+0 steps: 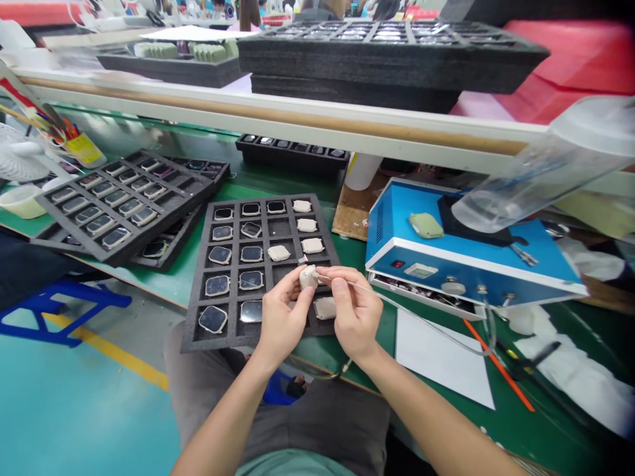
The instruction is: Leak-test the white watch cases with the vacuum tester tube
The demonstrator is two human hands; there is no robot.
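My left hand [286, 317] is closed on a small beige watch case [308, 276], held up between thumb and fingers above the tray. In my right hand [356, 311] is a slim dispensing needle [323, 276], pinched with its tip at the case; whether it touches I cannot tell. A thin clear tube [421, 322] trails from that hand towards the front of a blue dispenser box [461, 261]. Beneath both hands a black foam tray [199, 311] holds several watches with dark screens on the left, such as one watch [213, 318], and beige cases [312, 246] on the right.
More foam trays [112, 192] of watches are stacked at the left. A green case [426, 225] lies on the dispenser, near a tilted clear cylinder [536, 172]. White paper [441, 357] and an orange stick [501, 367] lie at the right. A shelf rail [278, 119] crosses behind.
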